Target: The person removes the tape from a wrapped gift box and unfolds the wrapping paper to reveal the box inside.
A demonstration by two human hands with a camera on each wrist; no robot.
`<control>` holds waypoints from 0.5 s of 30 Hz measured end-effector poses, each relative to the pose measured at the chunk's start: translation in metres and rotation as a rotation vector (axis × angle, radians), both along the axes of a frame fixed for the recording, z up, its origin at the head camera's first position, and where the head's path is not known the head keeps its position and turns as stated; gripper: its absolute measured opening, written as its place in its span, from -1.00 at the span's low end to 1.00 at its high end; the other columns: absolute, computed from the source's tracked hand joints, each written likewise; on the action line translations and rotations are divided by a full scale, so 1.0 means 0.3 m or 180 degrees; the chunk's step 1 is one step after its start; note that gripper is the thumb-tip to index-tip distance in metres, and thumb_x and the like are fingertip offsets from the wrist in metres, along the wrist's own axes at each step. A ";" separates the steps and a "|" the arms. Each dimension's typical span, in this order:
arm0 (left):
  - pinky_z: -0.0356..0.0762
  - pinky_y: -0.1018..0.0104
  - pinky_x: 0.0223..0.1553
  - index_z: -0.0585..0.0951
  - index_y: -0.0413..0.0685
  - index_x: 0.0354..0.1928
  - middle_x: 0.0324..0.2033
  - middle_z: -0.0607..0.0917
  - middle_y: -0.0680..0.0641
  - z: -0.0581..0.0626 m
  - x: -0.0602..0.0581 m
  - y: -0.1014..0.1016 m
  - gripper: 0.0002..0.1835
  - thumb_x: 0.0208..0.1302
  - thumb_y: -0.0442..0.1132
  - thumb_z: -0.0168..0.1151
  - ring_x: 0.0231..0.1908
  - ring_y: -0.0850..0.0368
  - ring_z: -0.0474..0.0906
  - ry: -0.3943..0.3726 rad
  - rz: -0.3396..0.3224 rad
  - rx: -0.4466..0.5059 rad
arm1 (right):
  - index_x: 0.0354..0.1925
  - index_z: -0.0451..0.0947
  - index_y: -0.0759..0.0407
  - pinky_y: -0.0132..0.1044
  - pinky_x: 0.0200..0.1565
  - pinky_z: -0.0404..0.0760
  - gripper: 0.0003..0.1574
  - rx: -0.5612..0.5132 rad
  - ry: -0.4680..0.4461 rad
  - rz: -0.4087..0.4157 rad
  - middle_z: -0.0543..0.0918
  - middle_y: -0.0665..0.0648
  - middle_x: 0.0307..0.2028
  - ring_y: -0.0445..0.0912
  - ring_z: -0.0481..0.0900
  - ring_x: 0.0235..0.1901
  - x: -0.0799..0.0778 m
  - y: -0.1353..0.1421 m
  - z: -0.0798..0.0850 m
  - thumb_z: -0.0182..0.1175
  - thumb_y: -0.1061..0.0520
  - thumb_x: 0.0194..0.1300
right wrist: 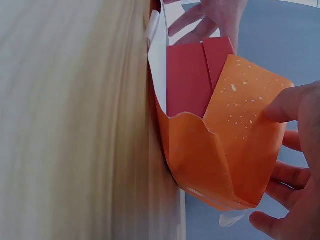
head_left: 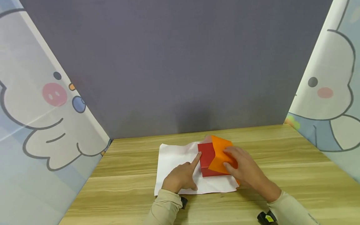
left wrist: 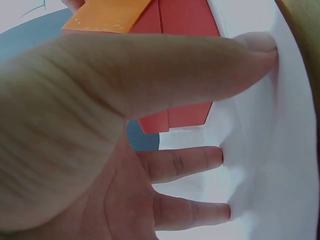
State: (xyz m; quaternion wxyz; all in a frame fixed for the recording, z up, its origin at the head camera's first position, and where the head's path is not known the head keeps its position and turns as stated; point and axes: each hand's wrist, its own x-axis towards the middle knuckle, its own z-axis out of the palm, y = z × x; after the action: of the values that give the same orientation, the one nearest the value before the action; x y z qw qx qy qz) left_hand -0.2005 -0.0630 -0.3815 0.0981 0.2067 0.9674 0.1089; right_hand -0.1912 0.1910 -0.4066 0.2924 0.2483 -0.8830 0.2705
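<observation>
A red box (head_left: 207, 154) sits on a sheet of wrapping paper, white inside (head_left: 171, 162) and orange with gold flecks outside (right wrist: 245, 105). The sheet's right part is folded up, its orange flap (head_left: 220, 156) lying slantwise over the box's right side. My left hand (head_left: 181, 175) is spread on the left, its index fingertip touching the box's left edge. Its thumb (left wrist: 200, 70) and two visible fingers are straight, with their tips on the white side. From the right, my right hand (head_left: 243, 164) holds the orange flap between thumb and fingers. Part of the box is hidden under the flap.
Light wood-grain table (head_left: 126, 175) lies under the sheet. A dark grey panel (head_left: 180, 68) rises behind it, and cartoon-printed sheets (head_left: 47, 125) flank both sides. The wrapping paper's near right corner (head_left: 234, 184) is uneven.
</observation>
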 end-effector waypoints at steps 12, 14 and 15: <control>0.59 0.16 -0.21 -0.14 0.46 0.60 -0.03 0.63 -0.09 0.005 0.001 -0.001 0.41 -0.18 -0.14 0.69 -0.39 0.10 0.55 -0.0002 -0.0010 0.0010 | 0.25 0.47 0.28 0.20 0.11 0.51 -0.31 -0.0013 -0.0035 -0.0012 0.50 0.31 0.25 0.24 0.52 0.15 0.004 0.017 0.032 0.35 0.30 0.13; 0.59 0.16 -0.21 -0.14 0.46 0.60 -0.03 0.63 -0.09 0.004 0.001 -0.003 0.41 -0.17 -0.14 0.69 -0.39 0.10 0.55 -0.0002 -0.0013 0.0012 | 0.29 0.44 0.26 0.20 0.08 0.54 -0.28 0.0003 -0.0053 0.0012 0.47 0.31 0.28 0.24 0.51 0.16 0.006 0.019 0.037 0.33 0.31 0.14; 0.58 0.16 -0.21 -0.14 0.46 0.60 -0.03 0.62 -0.10 0.005 0.001 -0.004 0.41 -0.17 -0.14 0.69 -0.39 0.09 0.55 -0.0004 -0.0012 0.0012 | 0.30 0.43 0.24 0.19 0.06 0.56 -0.27 0.0022 -0.0045 0.0024 0.46 0.31 0.29 0.24 0.51 0.16 0.005 0.020 0.038 0.32 0.31 0.14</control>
State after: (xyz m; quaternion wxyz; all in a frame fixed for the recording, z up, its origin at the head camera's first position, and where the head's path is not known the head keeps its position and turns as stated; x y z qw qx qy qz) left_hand -0.2001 -0.0641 -0.3801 0.0986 0.2085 0.9667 0.1107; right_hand -0.1897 0.1970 -0.3952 0.2843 0.2508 -0.8850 0.2704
